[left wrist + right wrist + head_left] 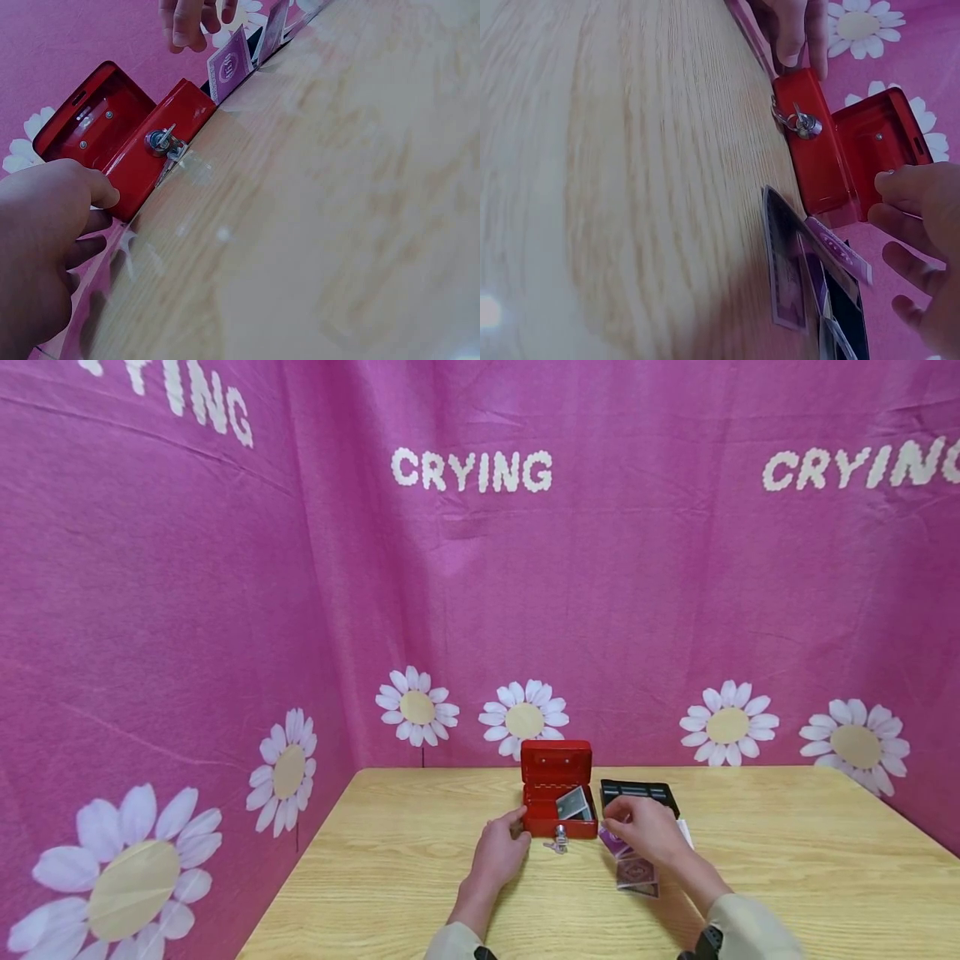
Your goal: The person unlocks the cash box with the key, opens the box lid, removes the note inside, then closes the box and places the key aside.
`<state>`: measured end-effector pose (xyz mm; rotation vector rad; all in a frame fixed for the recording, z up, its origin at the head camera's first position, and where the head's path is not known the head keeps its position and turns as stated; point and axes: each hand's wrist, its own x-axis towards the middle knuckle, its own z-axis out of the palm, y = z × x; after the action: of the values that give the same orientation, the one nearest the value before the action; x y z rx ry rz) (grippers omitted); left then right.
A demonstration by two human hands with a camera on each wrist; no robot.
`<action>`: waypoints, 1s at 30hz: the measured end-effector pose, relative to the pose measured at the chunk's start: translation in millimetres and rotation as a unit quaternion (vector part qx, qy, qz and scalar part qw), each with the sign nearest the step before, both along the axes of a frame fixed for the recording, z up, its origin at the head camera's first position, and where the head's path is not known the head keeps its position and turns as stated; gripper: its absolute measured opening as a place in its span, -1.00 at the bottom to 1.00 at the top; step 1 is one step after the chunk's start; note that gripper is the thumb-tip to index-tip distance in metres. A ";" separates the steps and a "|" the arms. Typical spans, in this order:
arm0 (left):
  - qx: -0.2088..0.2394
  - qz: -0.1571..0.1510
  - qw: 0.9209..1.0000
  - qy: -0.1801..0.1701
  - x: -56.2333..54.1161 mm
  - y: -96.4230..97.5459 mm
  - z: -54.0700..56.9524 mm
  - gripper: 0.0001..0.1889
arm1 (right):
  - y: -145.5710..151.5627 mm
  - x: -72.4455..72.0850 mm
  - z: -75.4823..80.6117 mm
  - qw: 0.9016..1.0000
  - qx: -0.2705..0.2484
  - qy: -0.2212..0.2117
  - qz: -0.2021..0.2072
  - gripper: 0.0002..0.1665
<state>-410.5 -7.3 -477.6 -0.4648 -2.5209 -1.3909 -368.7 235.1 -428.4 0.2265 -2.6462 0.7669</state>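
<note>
A small red cash box (558, 828) stands with its lid (556, 763) raised. Keys (171, 146) hang from the lock on its front. Inside, a grey-green note or card (572, 803) leans at a slant. My left hand (498, 850) touches the box's left end, its thumb at the front corner in the left wrist view. Over some purple printed notes (229, 66) to the right of the box hovers my right hand (651, 828). Its fingers are loosely bent, and nothing shows between them in the right wrist view. Part of the notes is hidden under this hand in the head view.
Behind the right hand lies a black tray (637, 792) with compartments. Something white (686, 833) peeks out beside the right wrist. Dark-printed notes (637, 877) lie nearer on the wooden table (390, 860). Pink cloth (615, 610) with daisies hangs behind and left.
</note>
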 end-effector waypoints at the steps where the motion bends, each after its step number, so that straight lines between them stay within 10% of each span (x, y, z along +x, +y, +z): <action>1: 0.001 0.000 1.000 -0.001 0.3 -0.1 -0.3 -0.52 | -0.7 -0.5 0.5 1.000 0.000 0.000 0.000 -0.88; 30: -0.001 -0.005 1.000 -0.012 -1.0 -3.0 0.8 -0.52 | -18.2 -36.4 -3.1 0.998 0.012 -0.038 -0.052 -0.78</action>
<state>-411.4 -10.3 -476.8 -0.4634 -2.5415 -1.4060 -405.1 216.9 -431.5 0.0652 -2.7156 0.7229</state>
